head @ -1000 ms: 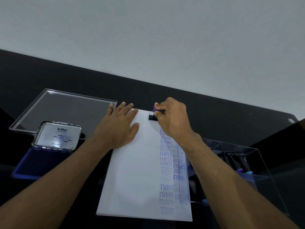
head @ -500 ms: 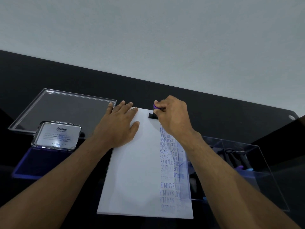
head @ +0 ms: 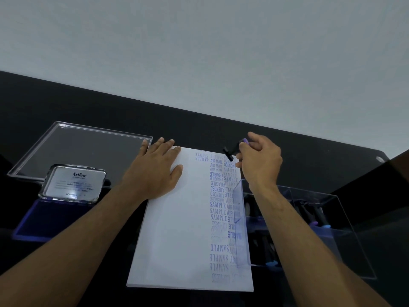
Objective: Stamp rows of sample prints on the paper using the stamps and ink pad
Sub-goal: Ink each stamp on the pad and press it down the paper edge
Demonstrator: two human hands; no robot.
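A white paper stack [head: 177,229] lies on the black table, with blue prints (SAMPLE, AIR MAIL, FRAGILE, AMENDED) in columns down its right side and a SAMPLE print [head: 201,157] near its top edge. My left hand [head: 155,171] presses flat on the paper's top left corner. My right hand [head: 259,162] pinches a small black stamp [head: 231,152] with a purple-tipped handle, lifted and tilted just above the paper's top right corner. The open ink pad [head: 46,220], blue inside, sits at the left with its Artline lid [head: 73,183] raised.
A clear plastic lid [head: 81,149] lies flat behind the ink pad. A clear box [head: 332,235] holding several more stamps stands at the right, its wall overlapping the paper's right edge. The black table ends at a pale wall behind.
My right hand lifted the stamp off the paper's top edge and moved it right, uncovering a fresh SAMPLE print. My left hand stayed pressed on the paper.
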